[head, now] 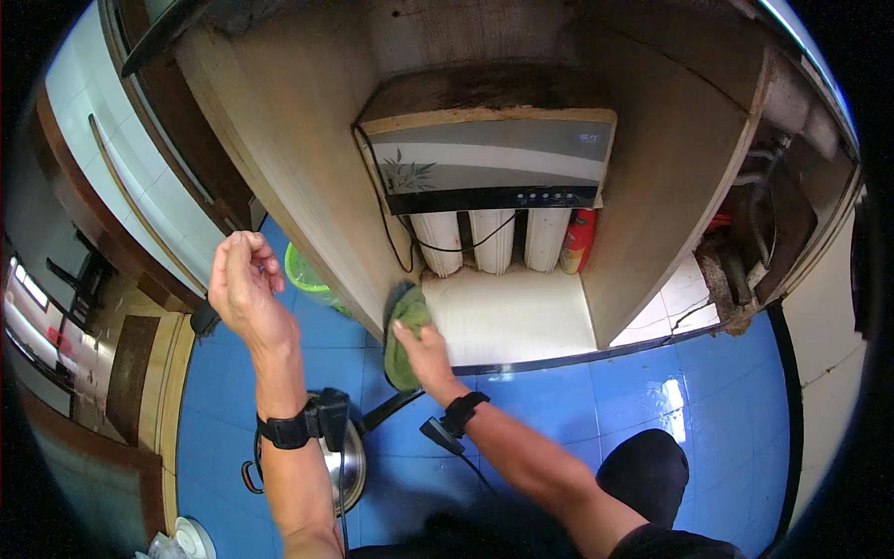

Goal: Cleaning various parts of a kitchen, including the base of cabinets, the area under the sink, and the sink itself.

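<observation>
My right hand (427, 356) grips a bunched green cloth (406, 346) with a dark, blurred upper end. The cloth is at the lower front of the cabinet's left side panel (293, 154), beside the pale cabinet floor (513, 314). To the left, my left hand (244, 286) is raised with its fingers loosely curled, and no object shows in it. Below it, a steel pan (355, 472) with a black handle sits on the blue tiles, partly hidden by my left forearm.
Inside the cabinet, a panel-fronted appliance (489, 157) with a loose black cable (447, 249) sits above white ribbed columns (492, 241) and a red canister (579, 241). A green basket (302, 269) stands behind the left panel. Pipes (760, 209) show at right; my knee (646, 475) is below.
</observation>
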Available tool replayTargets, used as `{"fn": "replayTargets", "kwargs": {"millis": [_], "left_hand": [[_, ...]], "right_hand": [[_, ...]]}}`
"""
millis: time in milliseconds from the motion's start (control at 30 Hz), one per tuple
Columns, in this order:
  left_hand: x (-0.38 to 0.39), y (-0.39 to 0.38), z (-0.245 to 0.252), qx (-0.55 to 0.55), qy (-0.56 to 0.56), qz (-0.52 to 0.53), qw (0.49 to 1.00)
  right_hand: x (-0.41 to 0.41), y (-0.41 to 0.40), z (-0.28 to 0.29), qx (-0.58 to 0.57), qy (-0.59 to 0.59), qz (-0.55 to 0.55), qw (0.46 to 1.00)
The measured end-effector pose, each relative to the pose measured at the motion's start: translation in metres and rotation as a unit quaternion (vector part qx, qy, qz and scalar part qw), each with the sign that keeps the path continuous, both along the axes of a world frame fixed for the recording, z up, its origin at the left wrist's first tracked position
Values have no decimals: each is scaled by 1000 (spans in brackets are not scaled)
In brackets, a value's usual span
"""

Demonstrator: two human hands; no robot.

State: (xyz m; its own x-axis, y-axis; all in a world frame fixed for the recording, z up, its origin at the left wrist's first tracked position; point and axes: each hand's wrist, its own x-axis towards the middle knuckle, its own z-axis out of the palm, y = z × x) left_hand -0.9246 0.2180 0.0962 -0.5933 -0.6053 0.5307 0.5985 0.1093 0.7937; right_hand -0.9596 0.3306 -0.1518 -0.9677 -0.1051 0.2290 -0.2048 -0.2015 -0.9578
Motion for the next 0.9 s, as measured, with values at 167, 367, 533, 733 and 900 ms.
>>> {"fn": "replayTargets", "kwargs": {"millis": [167,367,533,733,900], "left_hand": [[8,59,5,-231,72,10,970],[-23,116,-28,-323,-120,-76,936],[-67,138,-48,-65,-122,-342,929],[-87,191,-64,204,-185,-459,845],[-93,264,-44,279,-170,-534,780]], "right_hand": [[-6,36,3,-309,-354,61,881],[-38,101,120,-173,-2,4,985],[-41,151,191,-4,31,122,992],[-49,216,221,401,197,38,894],[-4,299,302,576,289,-57,762]]}}
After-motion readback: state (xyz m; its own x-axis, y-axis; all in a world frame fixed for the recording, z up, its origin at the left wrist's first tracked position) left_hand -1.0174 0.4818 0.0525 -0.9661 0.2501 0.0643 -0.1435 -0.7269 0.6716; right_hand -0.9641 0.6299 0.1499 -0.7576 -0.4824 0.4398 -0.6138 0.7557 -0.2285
